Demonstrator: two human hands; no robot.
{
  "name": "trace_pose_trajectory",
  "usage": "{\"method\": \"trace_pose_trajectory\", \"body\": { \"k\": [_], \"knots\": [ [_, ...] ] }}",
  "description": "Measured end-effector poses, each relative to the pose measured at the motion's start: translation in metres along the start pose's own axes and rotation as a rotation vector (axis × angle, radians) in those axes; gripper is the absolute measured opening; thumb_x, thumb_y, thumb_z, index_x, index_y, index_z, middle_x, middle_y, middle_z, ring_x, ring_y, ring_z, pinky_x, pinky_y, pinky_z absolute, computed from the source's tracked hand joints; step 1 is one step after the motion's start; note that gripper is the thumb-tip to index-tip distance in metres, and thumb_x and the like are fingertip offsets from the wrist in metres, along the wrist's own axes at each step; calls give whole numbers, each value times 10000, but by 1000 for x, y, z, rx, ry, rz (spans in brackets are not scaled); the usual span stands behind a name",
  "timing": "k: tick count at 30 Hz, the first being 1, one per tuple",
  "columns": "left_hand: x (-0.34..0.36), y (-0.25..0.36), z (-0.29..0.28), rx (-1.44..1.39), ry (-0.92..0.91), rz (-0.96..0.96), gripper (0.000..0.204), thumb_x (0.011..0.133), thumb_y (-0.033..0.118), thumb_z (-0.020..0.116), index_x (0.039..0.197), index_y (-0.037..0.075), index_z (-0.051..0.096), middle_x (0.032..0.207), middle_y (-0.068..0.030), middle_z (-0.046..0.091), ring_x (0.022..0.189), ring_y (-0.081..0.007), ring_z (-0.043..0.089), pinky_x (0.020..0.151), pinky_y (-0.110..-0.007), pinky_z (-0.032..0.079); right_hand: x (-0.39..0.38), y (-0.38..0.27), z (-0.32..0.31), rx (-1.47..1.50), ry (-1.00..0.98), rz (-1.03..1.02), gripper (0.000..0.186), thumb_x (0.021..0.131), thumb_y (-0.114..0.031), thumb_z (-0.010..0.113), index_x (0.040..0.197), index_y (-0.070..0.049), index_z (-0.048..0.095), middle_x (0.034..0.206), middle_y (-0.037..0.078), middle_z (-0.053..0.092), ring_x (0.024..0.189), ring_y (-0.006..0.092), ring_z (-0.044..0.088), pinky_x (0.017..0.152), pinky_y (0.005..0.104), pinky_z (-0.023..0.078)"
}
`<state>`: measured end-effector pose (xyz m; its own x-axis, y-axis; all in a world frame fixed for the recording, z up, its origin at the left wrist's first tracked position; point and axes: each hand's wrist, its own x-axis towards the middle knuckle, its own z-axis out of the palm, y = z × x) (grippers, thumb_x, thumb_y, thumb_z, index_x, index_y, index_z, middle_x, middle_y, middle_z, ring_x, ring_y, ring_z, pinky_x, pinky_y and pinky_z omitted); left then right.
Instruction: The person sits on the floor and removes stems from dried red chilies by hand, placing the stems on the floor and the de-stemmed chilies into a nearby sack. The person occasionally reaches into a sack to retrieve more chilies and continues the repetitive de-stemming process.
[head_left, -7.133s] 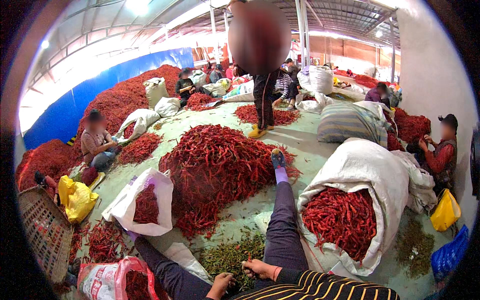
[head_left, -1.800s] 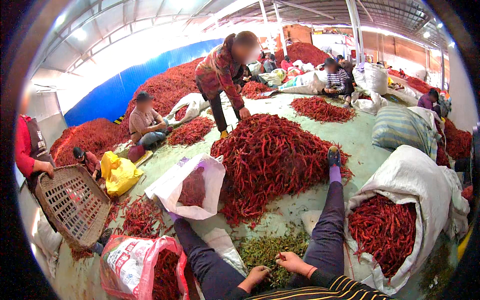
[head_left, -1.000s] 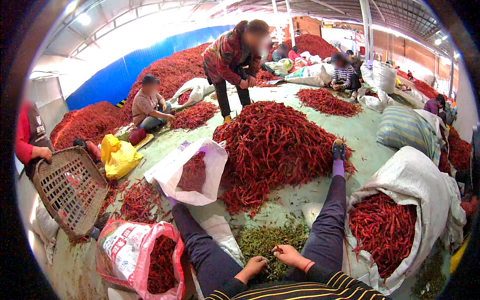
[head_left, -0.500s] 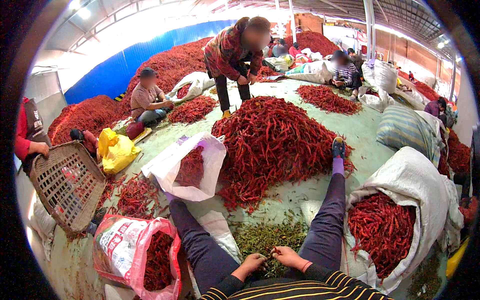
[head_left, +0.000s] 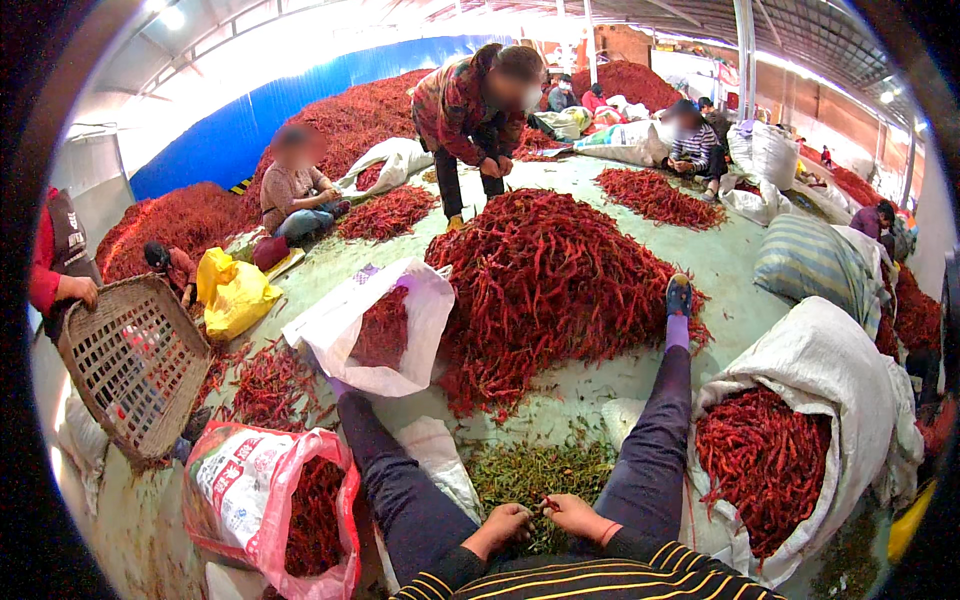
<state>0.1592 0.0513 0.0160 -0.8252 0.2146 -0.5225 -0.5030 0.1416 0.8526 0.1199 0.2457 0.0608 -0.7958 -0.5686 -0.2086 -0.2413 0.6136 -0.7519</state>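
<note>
Between my outstretched legs, my left hand [head_left: 508, 524] and my right hand [head_left: 576, 517] are held close together over a heap of green stems [head_left: 540, 475]. A small dark red chili pepper [head_left: 548, 504] shows at the pinched fingertips of my right hand. The fingers of my left hand are curled together, and what they hold, if anything, is hidden. Beyond the stems rises a large pile of red chili peppers [head_left: 550, 285]. A white sack [head_left: 425, 325] stands open at its left side, with peppers inside.
A pink-and-white sack [head_left: 240, 490] of peppers lies at my left, and a big white sack [head_left: 840, 360] of peppers at my right. One person bends over the pile; another holds a woven basket [head_left: 140, 365] at far left. Several people sit farther back among more piles.
A dark red pepper now shows more plainly at my right fingertips; both hands stay almost in place. The person seated at the left has raised their head.
</note>
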Motion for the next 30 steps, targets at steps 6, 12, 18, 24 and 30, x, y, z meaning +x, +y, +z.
{"method": "trace_pose_trajectory", "body": {
  "k": [6,12,18,24,30],
  "knots": [
    [5,-6,1,-66,-17,-23,218,909,201,484,1020,29,561,789,-74,629,572,-160,601,510,-281,471,-2,1,2,33,7,3,214,813,-204,565,970,-70,619,756,122,608,699,258,587,636,357,454],
    [-5,8,1,-59,-14,-74,198,910,142,458,1001,2,563,783,-90,633,584,-177,605,533,-288,488,-2,-2,3,4,-30,-14,214,816,-195,556,977,-69,620,759,115,612,699,246,585,639,355,451],
    [8,-2,4,-110,-41,-40,200,904,144,466,999,-3,564,782,-90,633,590,-186,609,536,-293,499,33,14,-38,-16,-326,-86,277,816,-170,537,1049,-33,598,919,159,636,843,248,607,758,352,473],
    [21,-19,-6,-134,-92,49,195,897,164,466,993,16,550,787,-93,645,587,-172,613,522,-277,472,106,-82,-246,-290,616,-332,385,803,-145,512,1157,7,505,962,216,578,875,350,566,760,420,454],
    [-13,-7,-8,-73,-27,-29,192,897,157,466,976,6,555,803,-97,646,617,-165,613,555,-276,474,11,-279,-269,97,1043,-831,247,815,-41,554,1061,-25,560,739,97,570,590,157,509,563,276,432]
  ]
}}
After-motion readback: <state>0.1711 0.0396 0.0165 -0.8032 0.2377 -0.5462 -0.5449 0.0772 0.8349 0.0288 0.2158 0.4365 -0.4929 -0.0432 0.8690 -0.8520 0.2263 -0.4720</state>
